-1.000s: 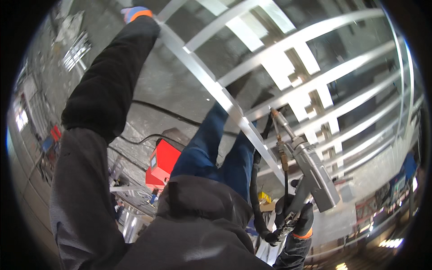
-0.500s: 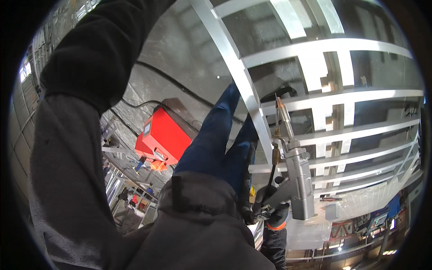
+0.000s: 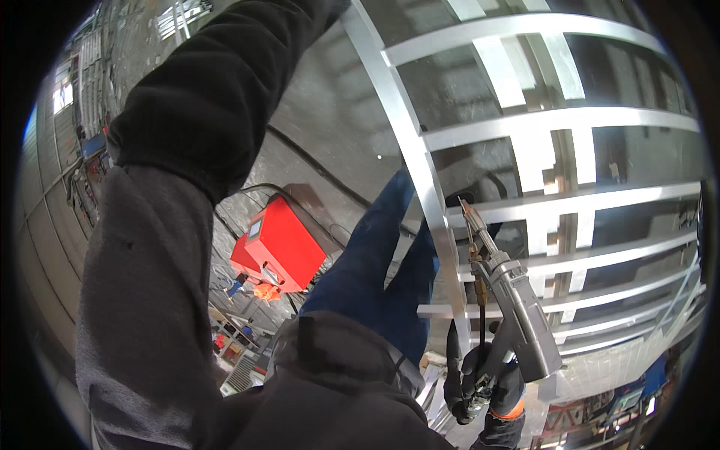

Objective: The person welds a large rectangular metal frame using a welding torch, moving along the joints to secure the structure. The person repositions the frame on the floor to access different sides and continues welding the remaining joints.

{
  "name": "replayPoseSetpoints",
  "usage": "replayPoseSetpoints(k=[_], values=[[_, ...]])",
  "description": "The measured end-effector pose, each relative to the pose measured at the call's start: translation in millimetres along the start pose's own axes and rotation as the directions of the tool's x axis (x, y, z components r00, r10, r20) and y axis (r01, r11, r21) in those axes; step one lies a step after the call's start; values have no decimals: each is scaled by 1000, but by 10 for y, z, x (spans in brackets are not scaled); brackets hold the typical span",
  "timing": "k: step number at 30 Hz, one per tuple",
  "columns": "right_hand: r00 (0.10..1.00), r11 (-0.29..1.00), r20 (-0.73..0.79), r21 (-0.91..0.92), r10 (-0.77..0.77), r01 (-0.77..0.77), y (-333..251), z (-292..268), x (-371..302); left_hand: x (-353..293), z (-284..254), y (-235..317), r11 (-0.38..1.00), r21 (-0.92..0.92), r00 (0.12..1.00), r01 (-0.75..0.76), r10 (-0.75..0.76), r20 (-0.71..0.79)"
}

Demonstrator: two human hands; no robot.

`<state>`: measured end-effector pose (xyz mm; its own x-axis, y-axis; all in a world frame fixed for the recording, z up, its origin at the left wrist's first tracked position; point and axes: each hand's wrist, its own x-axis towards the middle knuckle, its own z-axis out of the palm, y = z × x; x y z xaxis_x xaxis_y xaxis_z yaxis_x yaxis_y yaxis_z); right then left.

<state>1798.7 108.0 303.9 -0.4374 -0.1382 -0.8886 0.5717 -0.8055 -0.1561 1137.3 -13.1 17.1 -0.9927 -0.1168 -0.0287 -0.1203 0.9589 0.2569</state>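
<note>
My right hand (image 3: 480, 376), in a black glove with an orange band at the wrist, is wrapped round the grip of a welding gun (image 3: 519, 311). The gun has a grey metal body and a thin brass guide beside its coppery nozzle (image 3: 474, 217). Its nozzle points up the view, over the long side rail of a silvery metal frame (image 3: 416, 150). From the picture I cannot tell whether the nozzle touches the metal. My left arm (image 3: 202, 112), grey sleeve with a black outer cover, reaches to the upper edge by the same rail; its hand is out of sight.
Several crossbars (image 3: 562, 124) run rightward from the rail. Beyond my legs, a red box-shaped machine (image 3: 285, 244) with a small screen stands on the grey floor. Dark cables (image 3: 315, 161) cross the floor near it. Racks and loose materials are at the lower left.
My right hand and the welding gun have shifted right and slightly down in view, and the gun leans more. My left arm appears farther right. The whole view has shifted too.
</note>
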Motion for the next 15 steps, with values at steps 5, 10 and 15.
replayPoseSetpoints(k=[5, 10, 15], values=[[983, 996, 168, -56, 72, -64, -228, -22, 308, -18, -16, 45, 999, -4, 999, 36, -36, 8], [986, 981, 156, -194, 59, -28, -424, 114, 547, -39, -37, 75, 997, -14, 997, 71, -71, 21], [1000, 976, 16, -216, -27, 30, -507, 406, 701, -51, -51, 67, 995, -14, 995, 98, -98, 33]])
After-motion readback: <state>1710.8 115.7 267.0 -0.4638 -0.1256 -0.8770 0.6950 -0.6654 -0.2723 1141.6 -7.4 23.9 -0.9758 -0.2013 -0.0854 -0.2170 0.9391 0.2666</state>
